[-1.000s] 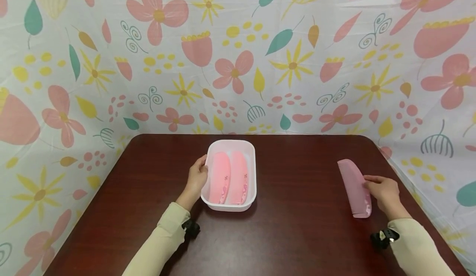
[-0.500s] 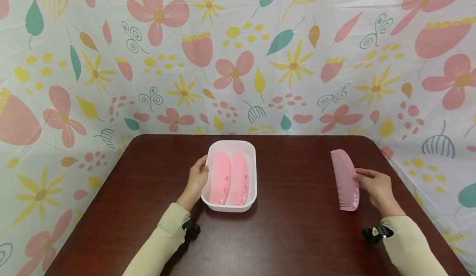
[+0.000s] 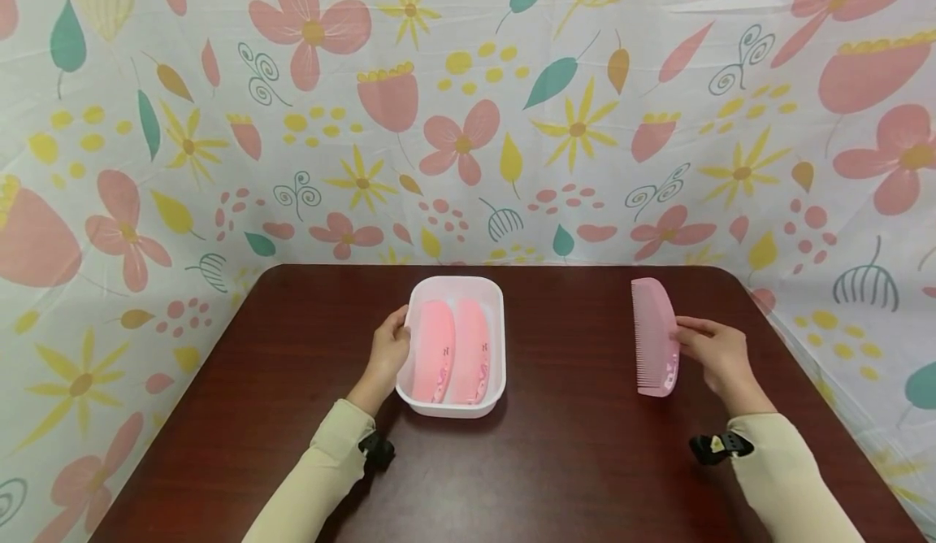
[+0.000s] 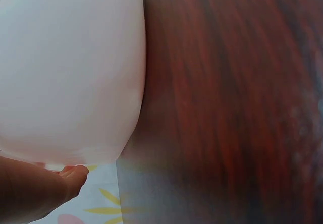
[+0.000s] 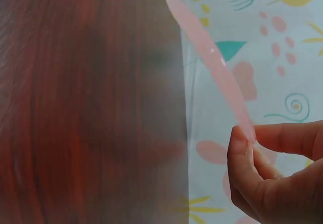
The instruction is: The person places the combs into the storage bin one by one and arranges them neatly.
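A pink comb [image 3: 656, 336] with fine teeth along its left side is held up over the right part of the table. My right hand [image 3: 720, 362] pinches the comb's curved back between thumb and fingers, and in the right wrist view the comb [image 5: 217, 67] shows edge-on. At the middle left, a white plastic tub [image 3: 450, 411] holds two pink, curved pieces shaped like the comb, lying side by side; a left piece [image 3: 433, 344] and a right piece [image 3: 470, 344], both with small printed decoration. My left hand [image 3: 383, 358] grips the tub's left rim.
Everything is on or above a dark reddish-brown wooden table [image 3: 570, 462] with rounded far corners. Flower-printed cloth [image 3: 468, 153] hangs behind it and along both sides. A dark wrist device is strapped at each cuff.
My right hand has carried the comb left and slightly away from me, and the comb has turned more upright in the head view. The left hand and tub stay put.
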Demonstrator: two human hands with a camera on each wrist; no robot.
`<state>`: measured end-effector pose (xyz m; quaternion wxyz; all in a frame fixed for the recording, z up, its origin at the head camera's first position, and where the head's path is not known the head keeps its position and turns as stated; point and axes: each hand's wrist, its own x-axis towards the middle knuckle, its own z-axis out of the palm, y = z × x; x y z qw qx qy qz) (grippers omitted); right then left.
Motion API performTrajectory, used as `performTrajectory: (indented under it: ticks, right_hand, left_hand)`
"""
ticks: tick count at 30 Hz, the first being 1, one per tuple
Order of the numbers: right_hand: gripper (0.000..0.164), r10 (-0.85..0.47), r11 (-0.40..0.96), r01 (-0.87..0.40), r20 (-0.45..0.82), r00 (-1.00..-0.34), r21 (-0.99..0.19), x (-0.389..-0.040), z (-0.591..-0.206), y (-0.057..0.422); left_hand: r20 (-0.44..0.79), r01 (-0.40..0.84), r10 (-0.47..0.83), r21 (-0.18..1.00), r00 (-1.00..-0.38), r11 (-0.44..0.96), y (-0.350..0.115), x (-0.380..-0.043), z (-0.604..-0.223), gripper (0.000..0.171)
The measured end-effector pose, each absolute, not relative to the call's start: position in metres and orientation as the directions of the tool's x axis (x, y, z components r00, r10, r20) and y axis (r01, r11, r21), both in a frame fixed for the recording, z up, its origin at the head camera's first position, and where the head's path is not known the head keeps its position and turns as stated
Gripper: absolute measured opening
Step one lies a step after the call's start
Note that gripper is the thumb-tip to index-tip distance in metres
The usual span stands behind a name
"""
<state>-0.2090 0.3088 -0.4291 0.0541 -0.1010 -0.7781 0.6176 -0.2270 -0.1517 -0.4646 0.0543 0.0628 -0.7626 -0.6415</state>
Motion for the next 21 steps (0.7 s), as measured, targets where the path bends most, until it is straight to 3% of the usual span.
performTrajectory:
  ticks: [21]
  right_hand:
    - [0.048,0.106,0.174,0.049,-0.031,-0.994,-0.984,-0.225,-0.407,0.255]
  left_hand:
    - [0.019,-0.008,-0.154,0.985,-0.988,0.172,-0.152,-0.226,-0.464,0.045]
